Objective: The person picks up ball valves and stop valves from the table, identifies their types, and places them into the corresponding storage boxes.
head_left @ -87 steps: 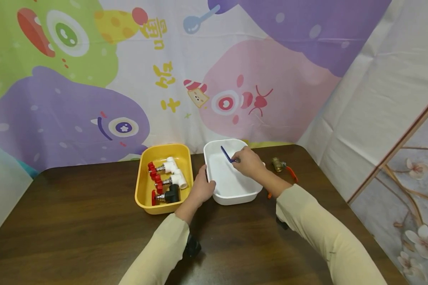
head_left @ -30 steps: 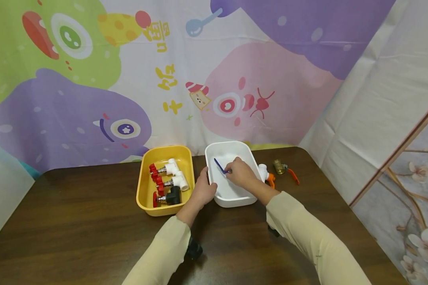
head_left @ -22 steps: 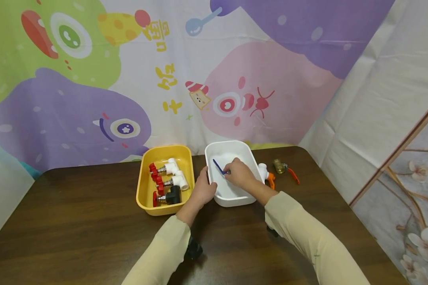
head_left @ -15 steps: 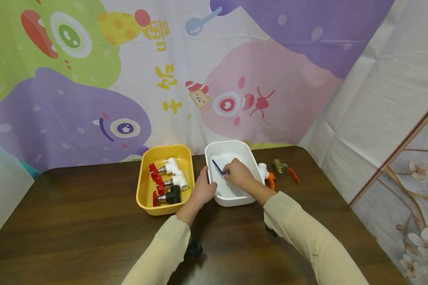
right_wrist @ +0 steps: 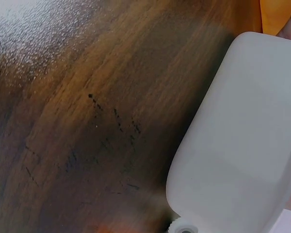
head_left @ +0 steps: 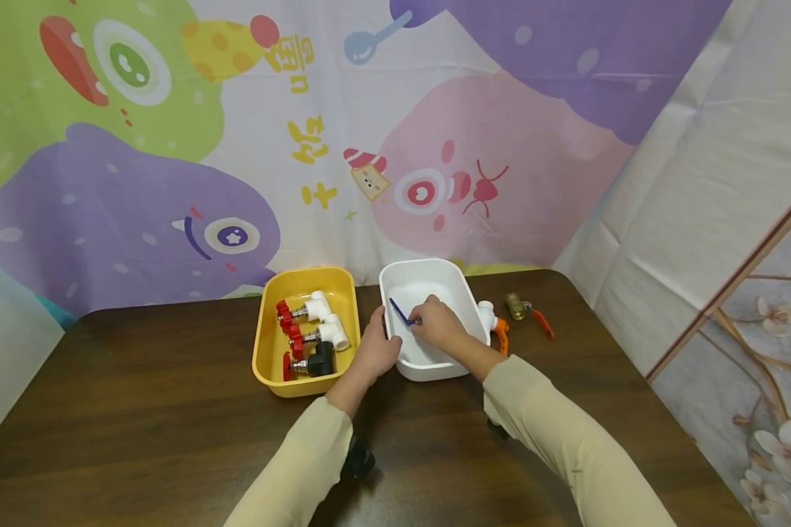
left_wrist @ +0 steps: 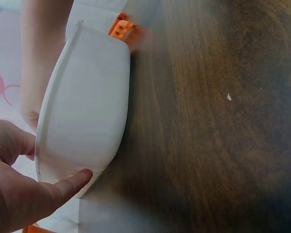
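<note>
In the head view, my left hand [head_left: 377, 348] holds the left side of a white plastic tub [head_left: 435, 372]. The left wrist view shows one finger along the tub's outer wall [left_wrist: 85, 97] and others at its rim. My right hand [head_left: 440, 326] reaches down inside the tub, pinching a blue-levered valve near the lever's end. Its thin blue lever [head_left: 398, 310] points toward the tub's left wall; the body is hidden by the hand. The right wrist view shows mainly the tub's outside [right_wrist: 237, 131], not the fingers.
Left of the tub stands a yellow tub [head_left: 258, 337] with two white valves [head_left: 332, 333] and a black valve [head_left: 321, 359], all red-handled. Right of the white tub lie a white valve with an orange handle [head_left: 500, 333] and a brass valve [head_left: 516, 307] with a red lever.
My right hand has shifted left and lower within the white tub, carrying the blue-levered valve. The orange-handled valve, mostly covered by my arm before, now shows. My left hand keeps its hold.
</note>
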A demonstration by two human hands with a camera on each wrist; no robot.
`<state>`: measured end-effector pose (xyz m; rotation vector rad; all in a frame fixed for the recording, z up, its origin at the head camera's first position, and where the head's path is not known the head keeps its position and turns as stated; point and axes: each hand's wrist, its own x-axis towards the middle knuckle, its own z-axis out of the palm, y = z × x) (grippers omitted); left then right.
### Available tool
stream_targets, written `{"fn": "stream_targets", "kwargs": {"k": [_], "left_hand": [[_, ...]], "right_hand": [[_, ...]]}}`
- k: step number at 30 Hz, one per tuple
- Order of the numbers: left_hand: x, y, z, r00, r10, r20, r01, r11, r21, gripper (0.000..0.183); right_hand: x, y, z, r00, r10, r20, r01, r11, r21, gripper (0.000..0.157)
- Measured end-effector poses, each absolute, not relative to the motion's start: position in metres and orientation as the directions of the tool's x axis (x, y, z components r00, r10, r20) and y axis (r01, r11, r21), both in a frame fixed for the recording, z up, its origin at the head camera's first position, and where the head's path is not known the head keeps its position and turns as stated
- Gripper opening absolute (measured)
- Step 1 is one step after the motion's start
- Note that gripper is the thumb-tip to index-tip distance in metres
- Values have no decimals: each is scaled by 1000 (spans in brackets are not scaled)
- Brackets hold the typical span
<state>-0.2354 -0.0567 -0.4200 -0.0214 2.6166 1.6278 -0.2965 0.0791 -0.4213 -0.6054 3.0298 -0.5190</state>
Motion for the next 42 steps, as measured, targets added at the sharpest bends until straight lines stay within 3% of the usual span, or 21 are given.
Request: {"fn": "stream_targets", "kwargs": {"k": [42], "left_hand": [[-237, -59, -422, -999, 25, -35, -20, 457, 889, 66]], "right_hand": [[-296, 75, -431, -918, -394, 43, -388, 870, -305, 19]]}}
